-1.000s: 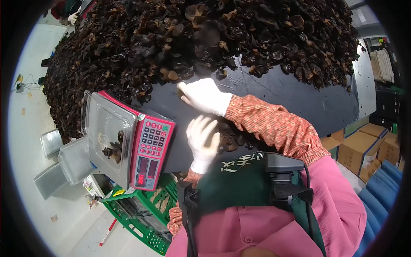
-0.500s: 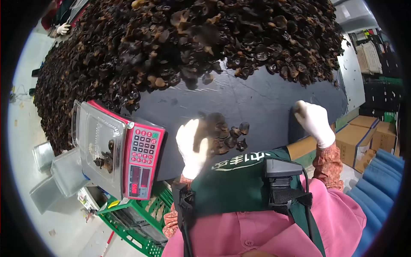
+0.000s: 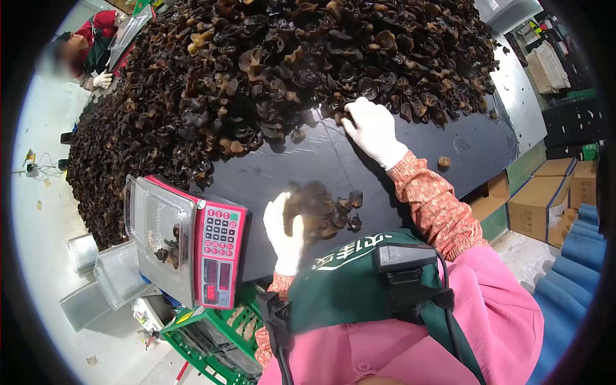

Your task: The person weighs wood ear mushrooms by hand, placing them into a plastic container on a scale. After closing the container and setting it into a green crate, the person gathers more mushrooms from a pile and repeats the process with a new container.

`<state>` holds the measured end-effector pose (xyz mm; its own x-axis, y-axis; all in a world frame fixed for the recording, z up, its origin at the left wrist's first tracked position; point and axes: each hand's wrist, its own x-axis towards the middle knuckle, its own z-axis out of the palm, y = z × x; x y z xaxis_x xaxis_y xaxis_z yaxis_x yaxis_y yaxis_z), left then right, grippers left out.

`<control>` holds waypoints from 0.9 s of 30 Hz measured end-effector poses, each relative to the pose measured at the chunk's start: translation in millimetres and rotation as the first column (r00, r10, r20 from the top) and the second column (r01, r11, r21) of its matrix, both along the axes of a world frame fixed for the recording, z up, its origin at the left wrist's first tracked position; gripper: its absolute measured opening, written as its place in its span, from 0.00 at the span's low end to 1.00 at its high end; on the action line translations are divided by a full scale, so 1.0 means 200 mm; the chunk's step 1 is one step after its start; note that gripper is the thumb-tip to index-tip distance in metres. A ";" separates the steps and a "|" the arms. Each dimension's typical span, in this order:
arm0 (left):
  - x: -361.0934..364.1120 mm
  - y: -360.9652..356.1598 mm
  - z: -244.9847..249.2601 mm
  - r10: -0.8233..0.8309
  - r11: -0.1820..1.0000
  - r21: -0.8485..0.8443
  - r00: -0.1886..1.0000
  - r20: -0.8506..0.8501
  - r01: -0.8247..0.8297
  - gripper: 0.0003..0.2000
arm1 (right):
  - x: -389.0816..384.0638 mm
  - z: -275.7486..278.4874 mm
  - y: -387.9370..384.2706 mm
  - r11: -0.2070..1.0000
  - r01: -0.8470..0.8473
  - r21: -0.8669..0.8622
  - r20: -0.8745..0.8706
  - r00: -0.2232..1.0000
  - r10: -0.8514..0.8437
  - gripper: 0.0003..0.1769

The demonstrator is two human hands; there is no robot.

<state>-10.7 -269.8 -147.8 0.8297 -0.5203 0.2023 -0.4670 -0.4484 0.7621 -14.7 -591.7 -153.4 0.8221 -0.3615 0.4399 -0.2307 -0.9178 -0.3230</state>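
Note:
My left hand (image 3: 283,234), in a white glove, lies at the left side of a small heap of dark wood ear mushrooms (image 3: 327,215). Its thumb stands apart from its fingers, and the mushrooms between them are blurred. My right hand (image 3: 373,131), also gloved, reaches to the near edge of a large pile of wood ear mushrooms (image 3: 256,77). Thumb and fingertips are slightly parted against the mushrooms there; no grip on one is visible. A single brown wood ear mushroom (image 3: 444,163) sits on the dark tabletop (image 3: 385,202), right of my right forearm.
At the left, a red scale (image 3: 221,250) carries a clear plastic box (image 3: 154,224) with a few mushrooms in it. Clear lids (image 3: 119,276) and a green crate (image 3: 212,337) are below. Cardboard boxes (image 3: 539,196) stand at right. Another person's gloved hand (image 3: 102,80) is across the pile.
My right hand has moved left and away from me to the pile's edge. The brown mushroom from its fingers now lies on the tabletop. My left hand stays by the small heap.

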 end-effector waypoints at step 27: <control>0.00 -0.01 0.01 0.013 1.000 -0.025 0.999 -0.043 -0.015 0.24 | -0.21 0.39 0.16 0.389 -0.174 0.905 -0.040 0.874 0.484 0.13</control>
